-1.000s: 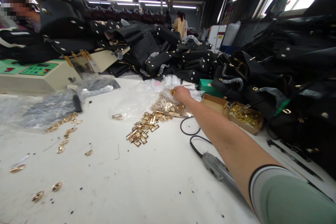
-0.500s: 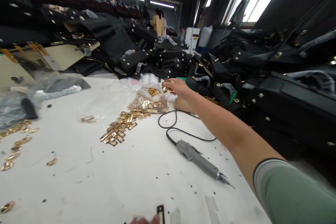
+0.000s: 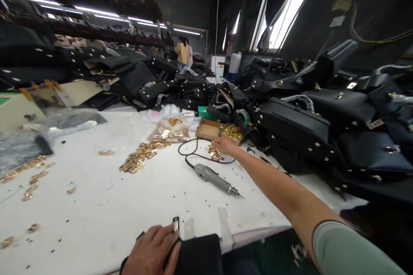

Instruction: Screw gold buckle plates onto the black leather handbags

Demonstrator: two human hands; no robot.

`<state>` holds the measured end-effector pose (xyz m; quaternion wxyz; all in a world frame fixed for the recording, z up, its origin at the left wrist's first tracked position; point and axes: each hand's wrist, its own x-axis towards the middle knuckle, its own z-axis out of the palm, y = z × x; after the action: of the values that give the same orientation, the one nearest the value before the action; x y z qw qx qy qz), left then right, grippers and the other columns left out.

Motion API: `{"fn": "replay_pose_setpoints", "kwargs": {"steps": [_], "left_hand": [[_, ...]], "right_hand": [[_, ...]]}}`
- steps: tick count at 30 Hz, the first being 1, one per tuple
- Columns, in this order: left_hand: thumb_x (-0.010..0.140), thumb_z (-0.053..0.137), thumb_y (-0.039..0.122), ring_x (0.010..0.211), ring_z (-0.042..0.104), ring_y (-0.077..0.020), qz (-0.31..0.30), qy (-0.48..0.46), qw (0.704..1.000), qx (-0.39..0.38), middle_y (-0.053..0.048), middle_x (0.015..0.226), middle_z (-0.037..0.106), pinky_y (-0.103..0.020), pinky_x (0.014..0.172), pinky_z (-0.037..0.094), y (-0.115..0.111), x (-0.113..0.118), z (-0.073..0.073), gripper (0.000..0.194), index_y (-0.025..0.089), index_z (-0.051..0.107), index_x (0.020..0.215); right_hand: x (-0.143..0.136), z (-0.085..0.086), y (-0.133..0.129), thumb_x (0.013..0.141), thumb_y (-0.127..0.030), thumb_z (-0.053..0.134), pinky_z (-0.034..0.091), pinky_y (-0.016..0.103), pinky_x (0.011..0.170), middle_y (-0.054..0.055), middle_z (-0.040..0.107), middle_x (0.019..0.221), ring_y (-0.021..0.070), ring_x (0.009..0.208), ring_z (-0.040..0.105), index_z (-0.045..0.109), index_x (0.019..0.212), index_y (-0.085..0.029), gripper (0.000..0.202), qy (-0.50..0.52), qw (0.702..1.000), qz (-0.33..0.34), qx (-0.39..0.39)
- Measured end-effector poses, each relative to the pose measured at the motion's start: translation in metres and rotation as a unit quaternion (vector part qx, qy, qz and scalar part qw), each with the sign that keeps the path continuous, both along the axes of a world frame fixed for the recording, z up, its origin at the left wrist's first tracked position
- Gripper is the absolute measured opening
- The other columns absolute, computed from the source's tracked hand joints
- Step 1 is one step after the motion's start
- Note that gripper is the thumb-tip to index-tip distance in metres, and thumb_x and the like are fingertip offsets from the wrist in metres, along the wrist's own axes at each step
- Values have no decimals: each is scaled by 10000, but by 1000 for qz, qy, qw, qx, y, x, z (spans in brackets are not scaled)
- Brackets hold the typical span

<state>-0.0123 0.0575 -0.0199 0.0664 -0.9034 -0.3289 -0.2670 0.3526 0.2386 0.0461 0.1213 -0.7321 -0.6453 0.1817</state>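
Note:
My right hand is stretched out over the table, fingers closed on several small gold metal plates that hang just above the black cable. Nearer to me, my left hand grips the edge of a black leather bag at the table's front. By its fingertips a black strap end with a gold-framed fitting sticks out. A grey electric screwdriver lies between the two hands, its bit pointing right. Left of it is a loose pile of gold plates.
Behind the pile sits a clear bag of fittings. An open cardboard box and a bag of gold pieces stand beyond my right hand. Black handbags are heaped along the back and right. Two people stand far off.
My right hand has come back toward me from beside the clear bag, bringing gold plates over the cable. The view has shifted, so more of my left hand and the black bag shows.

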Motion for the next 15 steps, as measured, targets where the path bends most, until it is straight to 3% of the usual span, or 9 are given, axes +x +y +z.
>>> {"fn": "replay_pose_setpoints", "kwargs": {"steps": [9, 15], "left_hand": [[927, 584, 260, 978, 672, -226, 28, 8, 995, -92, -42, 1094, 738, -366, 810, 589, -14, 10, 16, 214, 268, 739, 1075], [935, 574, 214, 988, 647, -235, 46, -10, 987, -155, -57, 1078, 737, -399, 850, 555, -23, 14, 29, 212, 252, 752, 1043]], "right_hand": [[3, 20, -35, 882, -319, 603, 477, 232, 690, 19, 734, 820, 193, 808, 676, 774, 963, -225, 211, 116, 990, -28, 80], [-24, 9, -78, 943, -358, 495, 464, 214, 491, 36, 700, 823, 156, 634, 671, 735, 1089, -199, 323, 235, 971, 22, 44]]}}
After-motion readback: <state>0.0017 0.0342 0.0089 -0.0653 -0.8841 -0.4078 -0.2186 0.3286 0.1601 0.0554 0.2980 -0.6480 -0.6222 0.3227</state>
